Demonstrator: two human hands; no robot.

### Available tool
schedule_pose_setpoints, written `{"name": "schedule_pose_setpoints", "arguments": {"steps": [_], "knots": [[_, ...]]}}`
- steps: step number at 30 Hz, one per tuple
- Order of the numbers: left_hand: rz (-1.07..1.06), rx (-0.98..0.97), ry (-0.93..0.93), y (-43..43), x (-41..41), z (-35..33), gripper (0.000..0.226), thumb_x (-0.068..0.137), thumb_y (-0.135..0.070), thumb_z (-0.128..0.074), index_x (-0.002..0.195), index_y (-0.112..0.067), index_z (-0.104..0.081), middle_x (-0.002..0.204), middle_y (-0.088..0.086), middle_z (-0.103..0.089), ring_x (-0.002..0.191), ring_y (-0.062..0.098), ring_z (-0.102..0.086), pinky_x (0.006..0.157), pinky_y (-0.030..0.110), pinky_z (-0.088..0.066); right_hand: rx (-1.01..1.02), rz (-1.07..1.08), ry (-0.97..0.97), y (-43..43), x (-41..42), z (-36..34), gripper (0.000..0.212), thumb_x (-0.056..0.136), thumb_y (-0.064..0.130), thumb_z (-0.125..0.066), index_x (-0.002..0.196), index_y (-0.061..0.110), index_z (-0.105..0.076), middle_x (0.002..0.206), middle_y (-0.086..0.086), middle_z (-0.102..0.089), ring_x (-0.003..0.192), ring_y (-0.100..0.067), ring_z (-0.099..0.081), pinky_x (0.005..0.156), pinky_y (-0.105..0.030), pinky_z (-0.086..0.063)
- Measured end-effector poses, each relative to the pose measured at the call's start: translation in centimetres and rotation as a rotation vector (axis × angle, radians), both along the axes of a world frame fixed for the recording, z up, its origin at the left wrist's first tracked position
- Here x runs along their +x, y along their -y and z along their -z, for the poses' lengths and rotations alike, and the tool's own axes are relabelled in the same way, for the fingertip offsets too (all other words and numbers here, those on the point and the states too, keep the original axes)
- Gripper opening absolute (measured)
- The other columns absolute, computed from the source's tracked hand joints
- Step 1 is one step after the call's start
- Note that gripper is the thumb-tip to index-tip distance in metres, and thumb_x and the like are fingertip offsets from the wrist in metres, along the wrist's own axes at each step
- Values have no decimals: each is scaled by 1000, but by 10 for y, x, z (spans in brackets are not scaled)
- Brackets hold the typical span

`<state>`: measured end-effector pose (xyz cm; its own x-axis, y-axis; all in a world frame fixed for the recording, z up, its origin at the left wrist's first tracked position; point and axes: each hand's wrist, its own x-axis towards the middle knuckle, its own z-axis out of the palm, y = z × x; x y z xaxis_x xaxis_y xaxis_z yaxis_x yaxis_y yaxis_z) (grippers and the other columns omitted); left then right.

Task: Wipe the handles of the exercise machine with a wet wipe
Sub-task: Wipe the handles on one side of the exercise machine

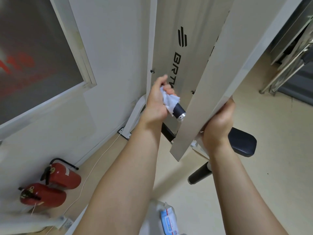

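Note:
My left hand (156,100) is raised and closed around a crumpled white wet wipe (170,100), pressing it around a dark handle (178,111) with a silver end cap. The handle's upper part is hidden under the wipe and my fingers. My right hand (218,121) grips the lower edge of the machine's slanted white arm (220,78); its fingers are hidden behind the arm. The white upright panel of the exercise machine (167,48) with black lettering stands behind both hands.
Two red fire extinguishers (52,185) lie on the floor at the lower left beside a thin cord. A dark padded seat (242,143) and a black foam roller (200,173) sit below the arm. A wet wipe pack (169,221) lies at the bottom. Metal bars (288,68) stand at right.

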<state>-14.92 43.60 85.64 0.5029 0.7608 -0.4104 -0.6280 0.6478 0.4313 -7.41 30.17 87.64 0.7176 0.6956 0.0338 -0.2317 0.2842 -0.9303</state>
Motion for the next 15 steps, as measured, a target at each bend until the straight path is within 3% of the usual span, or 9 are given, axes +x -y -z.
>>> {"name": "schedule_pose_setpoints", "arguments": {"steps": [3, 5, 9, 12, 13, 15], "knots": [[-20, 16, 219, 7, 2, 11, 42, 98, -42, -58, 62, -21, -51, 43, -8, -40, 33, 3, -41, 36, 16, -35, 28, -24, 1, 0, -2, 3, 42, 93, 42, -36, 97, 4, -51, 87, -17, -49, 81, -32, -47, 70, -42, -40], [9, 6, 256, 20, 6, 18, 39, 97, -47, -58, 70, -21, -53, 45, -8, -42, 35, 3, -43, 39, 17, -37, 66, -42, -25, 1, -1, 2, 39, 90, 44, -40, 91, 5, -46, 82, -17, -43, 77, -32, -42, 66, -40, -37], [74, -1, 16, 44, 14, 23, 29, 95, -31, -70, 77, -22, -48, 61, -7, -40, 52, 8, -42, 59, 21, -44, 41, -39, -116, 3, 5, -2, 48, 79, 48, -48, 95, 4, -43, 81, -13, -41, 77, -31, -40, 68, -37, -37], [55, -1, -174, 34, 15, 9, 32, 80, -26, -79, 73, -20, -49, 69, -5, -48, 63, 12, -48, 78, 30, -48, 42, -79, -146, 3, 6, -3, 43, 81, 50, -48, 100, 11, -46, 85, -13, -47, 81, -29, -46, 72, -36, -42], [29, 0, -233, 26, 13, 3, 33, 77, -27, -80, 70, -19, -48, 65, -6, -50, 61, 11, -48, 79, 30, -46, 30, -87, -137, 4, 5, -2, 45, 81, 51, -48, 100, 10, -48, 88, -14, -47, 84, -30, -45, 74, -39, -39], [-46, -31, -250, 10, 6, -8, 40, 82, -28, -79, 62, -20, -45, 54, -8, -47, 50, 8, -45, 67, 25, -44, 20, -85, -100, 5, 2, -1, 47, 87, 50, -42, 97, 4, -49, 87, -17, -48, 83, -31, -46, 71, -38, -40]]}}
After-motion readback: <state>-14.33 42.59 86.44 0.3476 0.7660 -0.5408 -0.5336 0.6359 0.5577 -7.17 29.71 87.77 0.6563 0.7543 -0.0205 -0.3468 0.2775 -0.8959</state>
